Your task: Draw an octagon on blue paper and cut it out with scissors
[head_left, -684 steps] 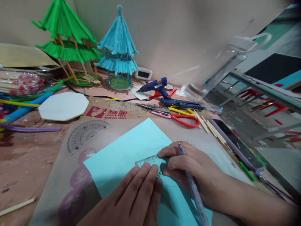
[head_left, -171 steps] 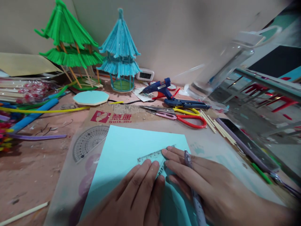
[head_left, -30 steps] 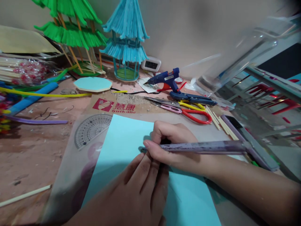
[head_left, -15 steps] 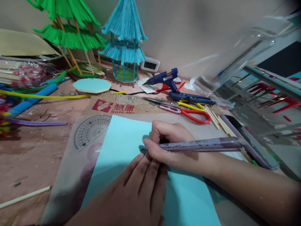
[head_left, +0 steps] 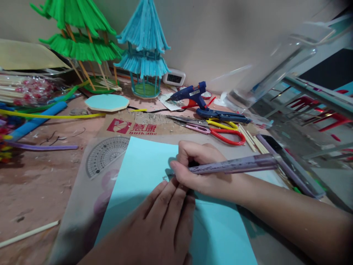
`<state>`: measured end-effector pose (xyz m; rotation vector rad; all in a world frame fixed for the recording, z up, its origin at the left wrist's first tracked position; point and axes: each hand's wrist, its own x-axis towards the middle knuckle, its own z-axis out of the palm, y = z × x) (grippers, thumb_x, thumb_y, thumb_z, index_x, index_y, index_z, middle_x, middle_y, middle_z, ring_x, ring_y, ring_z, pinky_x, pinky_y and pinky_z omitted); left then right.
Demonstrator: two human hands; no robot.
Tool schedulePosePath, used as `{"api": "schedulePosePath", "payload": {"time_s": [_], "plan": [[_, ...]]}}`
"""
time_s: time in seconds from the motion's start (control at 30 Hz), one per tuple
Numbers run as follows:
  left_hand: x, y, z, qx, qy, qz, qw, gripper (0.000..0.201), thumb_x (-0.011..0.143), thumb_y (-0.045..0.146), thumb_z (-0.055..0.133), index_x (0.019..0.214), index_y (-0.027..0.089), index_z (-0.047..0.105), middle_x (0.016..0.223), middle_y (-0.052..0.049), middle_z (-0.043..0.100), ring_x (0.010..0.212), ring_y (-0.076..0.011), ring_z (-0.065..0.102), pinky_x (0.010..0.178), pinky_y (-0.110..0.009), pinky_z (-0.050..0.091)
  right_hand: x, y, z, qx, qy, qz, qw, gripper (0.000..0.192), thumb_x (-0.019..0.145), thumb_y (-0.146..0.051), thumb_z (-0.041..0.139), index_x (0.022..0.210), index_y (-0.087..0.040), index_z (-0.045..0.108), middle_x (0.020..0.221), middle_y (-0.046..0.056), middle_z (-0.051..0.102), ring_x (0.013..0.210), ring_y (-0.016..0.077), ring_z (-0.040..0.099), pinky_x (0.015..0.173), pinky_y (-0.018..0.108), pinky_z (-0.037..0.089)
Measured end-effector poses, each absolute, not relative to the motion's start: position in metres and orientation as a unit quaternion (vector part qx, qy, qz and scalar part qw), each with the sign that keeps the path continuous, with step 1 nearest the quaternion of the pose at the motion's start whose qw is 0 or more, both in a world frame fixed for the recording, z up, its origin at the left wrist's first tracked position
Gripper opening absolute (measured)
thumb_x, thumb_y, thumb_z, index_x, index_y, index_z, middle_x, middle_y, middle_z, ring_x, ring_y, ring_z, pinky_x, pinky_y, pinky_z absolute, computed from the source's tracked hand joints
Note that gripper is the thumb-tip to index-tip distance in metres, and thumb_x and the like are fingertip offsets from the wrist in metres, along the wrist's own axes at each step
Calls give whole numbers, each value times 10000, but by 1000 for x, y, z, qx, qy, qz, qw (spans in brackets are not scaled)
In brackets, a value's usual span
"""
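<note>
A sheet of light blue paper (head_left: 143,162) lies in front of me on a translucent plastic sheet. My left hand (head_left: 168,221) rests flat across the paper, fingers stretched out and holding nothing. In my right hand (head_left: 198,165) is a pen (head_left: 234,164) with a purple barrel, gripped between thumb and fingers. Its tip is down at the paper beside my left fingertips, partly hidden by my thumb. Just there a small dark mark or thing (head_left: 165,178) shows, too small to make out. To the left, a clear protractor (head_left: 107,154) lies on or under the plastic sheet.
Behind the paper lie red-handled scissors (head_left: 227,136), a blue glue gun (head_left: 190,92) and pale sticks (head_left: 246,138). A phone-like slab (head_left: 289,163) lies at right. Green (head_left: 79,48) and blue (head_left: 145,55) model towers, a clock (head_left: 174,78) and an octagonal board (head_left: 107,102) stand or lie farther back.
The pen tip and right hand have shifted slightly, uncovering a little more of the dark mark. My left hand stays flat on the paper. The view has moved slightly.
</note>
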<state>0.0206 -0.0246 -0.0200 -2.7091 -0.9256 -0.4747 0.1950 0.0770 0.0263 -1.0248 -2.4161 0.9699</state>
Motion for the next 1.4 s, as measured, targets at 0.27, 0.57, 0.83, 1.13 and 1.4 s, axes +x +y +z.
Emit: {"api": "schedulePosePath", "payload": {"time_s": [0.27,0.57,0.83,1.13,1.4], "plan": [[17,-26,-22,-930,-320,-162,80,496,983,315,404,1409,74,483,1338,-151,650,1269,-253,577,1113,-360,393,196,78,24,-349,-855,327,200,273,868,-196,582,659,-209,407,552,-75,482,489,66,416,462,184,317],[22,-22,-17,-924,-314,-154,152,425,1022,267,226,1284,66,494,1233,-137,710,1172,-252,653,1057,-370,413,202,79,17,-346,-851,317,238,273,856,-167,583,656,-209,402,561,-78,458,493,65,417,448,175,312],[24,-23,-21,-919,-326,-158,156,414,1016,283,253,1285,66,480,1243,-142,705,1168,-250,656,1044,-364,427,204,83,18,-345,-842,322,263,283,801,-101,570,629,-210,373,539,-91,389,469,51,354,425,166,277],[23,-22,-22,-917,-326,-152,171,414,1003,253,231,1293,69,463,1283,-146,685,1174,-242,651,1056,-364,414,207,86,20,-346,-832,350,257,278,779,-81,550,626,-214,361,550,-91,371,486,60,335,429,184,263],[18,-19,-26,-926,-299,-142,181,443,979,249,292,1336,50,463,1335,-177,646,1205,-285,633,1044,-387,418,206,90,19,-373,-802,370,283,268,772,-134,551,608,-221,357,559,-82,356,508,72,347,456,202,272]]}}
